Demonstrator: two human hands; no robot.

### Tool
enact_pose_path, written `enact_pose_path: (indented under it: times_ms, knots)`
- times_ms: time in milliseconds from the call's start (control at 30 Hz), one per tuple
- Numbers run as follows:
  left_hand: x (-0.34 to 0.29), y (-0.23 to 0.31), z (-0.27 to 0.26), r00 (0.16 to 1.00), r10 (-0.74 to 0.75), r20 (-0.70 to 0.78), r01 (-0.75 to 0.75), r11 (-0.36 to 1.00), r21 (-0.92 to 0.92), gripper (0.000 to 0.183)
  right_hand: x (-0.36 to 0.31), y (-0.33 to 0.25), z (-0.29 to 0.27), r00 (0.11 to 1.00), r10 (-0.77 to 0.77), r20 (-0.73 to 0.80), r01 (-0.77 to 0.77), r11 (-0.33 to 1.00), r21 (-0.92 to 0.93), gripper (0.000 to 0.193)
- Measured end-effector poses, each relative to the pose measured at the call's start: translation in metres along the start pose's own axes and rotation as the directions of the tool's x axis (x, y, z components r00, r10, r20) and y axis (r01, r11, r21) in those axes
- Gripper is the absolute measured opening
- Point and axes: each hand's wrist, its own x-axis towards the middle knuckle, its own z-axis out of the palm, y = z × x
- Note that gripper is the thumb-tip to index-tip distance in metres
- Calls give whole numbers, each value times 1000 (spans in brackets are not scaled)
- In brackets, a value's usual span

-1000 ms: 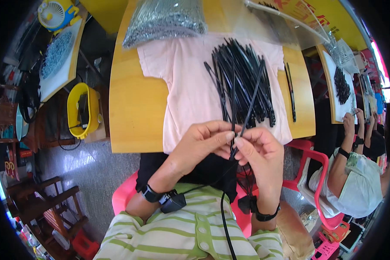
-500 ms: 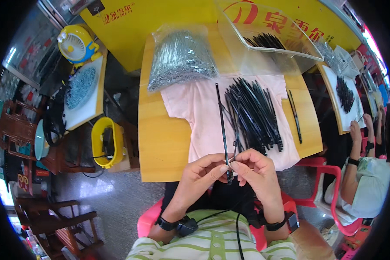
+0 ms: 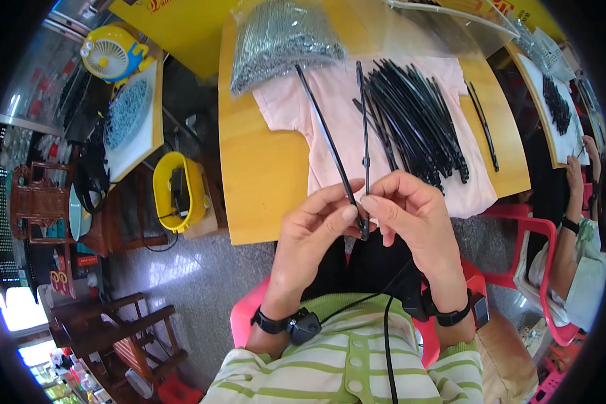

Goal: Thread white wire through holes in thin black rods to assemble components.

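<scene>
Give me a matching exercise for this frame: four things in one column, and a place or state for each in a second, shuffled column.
Things:
1. two thin black rods
2. pile of black rods
3. clear bag of grey parts
4. yellow bucket

Places or states:
A. on the floor, left of the table
B. pinched between the left hand and right hand
C. at the table's far edge
D. lying on the pink cloth

Pairs: 1-B, 2-D, 3-C, 4-A
</scene>
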Motion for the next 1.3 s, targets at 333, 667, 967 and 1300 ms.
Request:
enact_pose_path:
  times_ms: [333, 667, 967, 1300]
  knots:
    - [0, -11, -12, 998, -67, -16, 64, 987, -145, 23, 6, 8, 5, 998, -57, 2, 56, 980, -193, 13]
    - [16, -15, -22, 1000, 4, 10, -1, 947, -320, 19, 59, -48, -5, 981, -187, -51, 124, 807, -578, 21]
    - [21, -13, -13, 1000, -17, -11, 13, 953, -302, 18, 143, -26, -27, 974, -49, -223, -30, 941, -337, 27]
    - [17, -10, -28, 1000, 19, 2, -17, 952, -306, 20, 169, -18, -33, 979, 196, -49, -193, 980, 58, 20]
